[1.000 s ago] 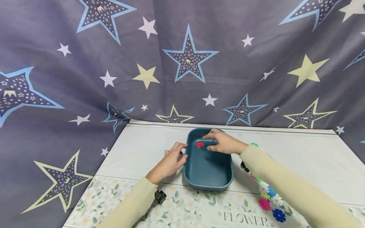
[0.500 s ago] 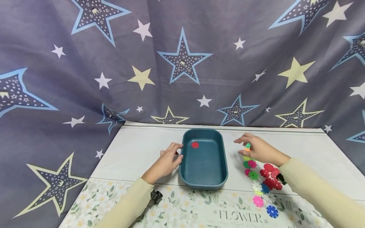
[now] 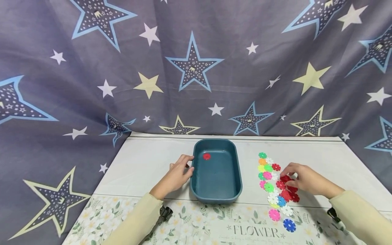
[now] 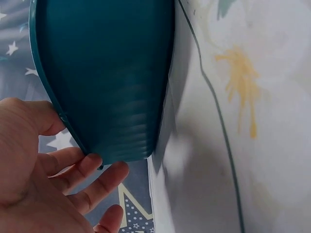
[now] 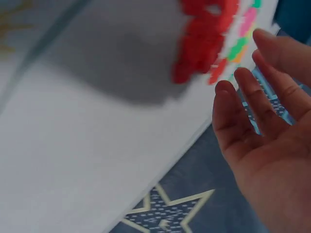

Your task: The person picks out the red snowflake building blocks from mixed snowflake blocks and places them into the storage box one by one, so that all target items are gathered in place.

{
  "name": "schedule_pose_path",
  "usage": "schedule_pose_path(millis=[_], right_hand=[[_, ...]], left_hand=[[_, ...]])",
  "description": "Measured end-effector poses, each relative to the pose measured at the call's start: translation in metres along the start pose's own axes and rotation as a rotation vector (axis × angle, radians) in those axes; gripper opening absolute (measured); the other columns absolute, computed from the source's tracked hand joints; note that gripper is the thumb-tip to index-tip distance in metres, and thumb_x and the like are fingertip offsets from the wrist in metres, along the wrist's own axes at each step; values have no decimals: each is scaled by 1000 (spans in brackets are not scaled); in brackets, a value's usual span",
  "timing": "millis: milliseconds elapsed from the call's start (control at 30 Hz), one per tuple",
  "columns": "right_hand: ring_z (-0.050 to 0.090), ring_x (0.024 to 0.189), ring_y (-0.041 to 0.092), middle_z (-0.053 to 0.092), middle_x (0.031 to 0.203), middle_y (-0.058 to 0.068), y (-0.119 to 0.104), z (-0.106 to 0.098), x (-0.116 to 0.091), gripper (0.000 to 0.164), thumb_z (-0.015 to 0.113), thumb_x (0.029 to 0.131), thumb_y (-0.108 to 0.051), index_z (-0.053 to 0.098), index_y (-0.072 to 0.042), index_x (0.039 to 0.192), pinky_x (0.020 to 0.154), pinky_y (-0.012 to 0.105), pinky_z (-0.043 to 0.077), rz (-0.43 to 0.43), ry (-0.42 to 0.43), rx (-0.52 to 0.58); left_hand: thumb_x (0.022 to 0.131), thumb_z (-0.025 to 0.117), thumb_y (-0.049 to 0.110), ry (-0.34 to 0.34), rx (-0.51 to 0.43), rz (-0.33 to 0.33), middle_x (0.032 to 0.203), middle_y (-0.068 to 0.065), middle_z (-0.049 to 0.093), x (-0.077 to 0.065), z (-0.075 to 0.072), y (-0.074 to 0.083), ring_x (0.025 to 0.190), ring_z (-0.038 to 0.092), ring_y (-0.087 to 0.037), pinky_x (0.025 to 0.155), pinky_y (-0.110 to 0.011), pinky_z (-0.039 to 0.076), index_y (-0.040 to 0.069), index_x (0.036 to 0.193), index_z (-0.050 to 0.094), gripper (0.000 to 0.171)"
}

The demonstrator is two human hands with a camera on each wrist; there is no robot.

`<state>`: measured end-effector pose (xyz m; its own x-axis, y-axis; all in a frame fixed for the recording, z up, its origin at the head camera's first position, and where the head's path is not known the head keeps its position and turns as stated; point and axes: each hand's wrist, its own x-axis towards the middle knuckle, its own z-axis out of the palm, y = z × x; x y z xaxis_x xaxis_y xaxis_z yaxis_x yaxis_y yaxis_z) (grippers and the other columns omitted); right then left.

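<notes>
Two hands: both bare, beige sleeves [image 3: 131,221] at the wrists; one at the tray, one over the loose discs.
Left hand [image 3: 173,178]: touches the left side of the teal tray [image 3: 217,183], thumb and fingertips at the rim; fingers relaxed, slightly bent and spread.
Right hand [image 3: 310,182]: poised at the red discs [image 3: 286,195], fingers loosely bent, thumb parted from them; contact with a disc cannot be confirmed.
Tray: upright on the table [image 3: 153,153], rectangular with rounded corners, long sides running away from the person.
Tray contents: one red notched disc [image 3: 206,156] on the floor, toward the far left corner.
Red group: clustered and overlapping below the right hand, partly hidden by its fingers.
Mixed-colour discs: loose column between the tray and the red group, apart from the tray; green disc [image 3: 262,155] at the far end, orange disc [image 3: 262,161] next nearer.
Near end of column: pink disc [image 3: 274,214]; dark blue disc [image 3: 289,225] nearest the person.
Table cover: white, with a flower-printed band [image 3: 128,207] along the near side, lettered "FLOWER".
Backdrop: grey star-patterned curtain [image 3: 131,51] behind the table.
</notes>
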<state>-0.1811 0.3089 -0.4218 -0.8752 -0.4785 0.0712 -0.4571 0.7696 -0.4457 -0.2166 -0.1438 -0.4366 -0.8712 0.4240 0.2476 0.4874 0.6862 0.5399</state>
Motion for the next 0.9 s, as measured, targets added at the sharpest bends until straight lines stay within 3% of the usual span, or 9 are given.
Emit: schedule_pose_path(millis=[233,500,700,900], right_hand=[[59,80,16,60,93,0,15,10,-7,27,76,74,1,71,-5,100,67,32,49,-12,27,-3],[60,87,24,61,94,-1,17,17,-1,20,78,75,-4,73,-10,93,76,44,47,68,67,-32],[61,78,19,63,87,-2,18,21,3,17,80,73,-7,73,-10,88,70,39,49,117,97,-32],[52,69,14,59,82,-3,14,19,10,18,82,70,-11,73,-10,86,60,31,45,144,159,-31]], left_hand=[[95,56,13,5,-2,-2,124,-8,50,0,2,-2,97,57,-20,75,-44,29,2,132,50,39],[95,56,14,15,-3,15,124,-8,51,0,3,-4,97,58,-21,74,-43,29,1,131,50,39],[96,55,15,2,-11,9,125,-7,50,-1,3,-5,98,58,-21,75,-44,28,1,132,49,40],[96,55,15,-7,-21,7,126,-7,50,-1,2,-5,99,59,-21,77,-44,28,2,134,48,40]])
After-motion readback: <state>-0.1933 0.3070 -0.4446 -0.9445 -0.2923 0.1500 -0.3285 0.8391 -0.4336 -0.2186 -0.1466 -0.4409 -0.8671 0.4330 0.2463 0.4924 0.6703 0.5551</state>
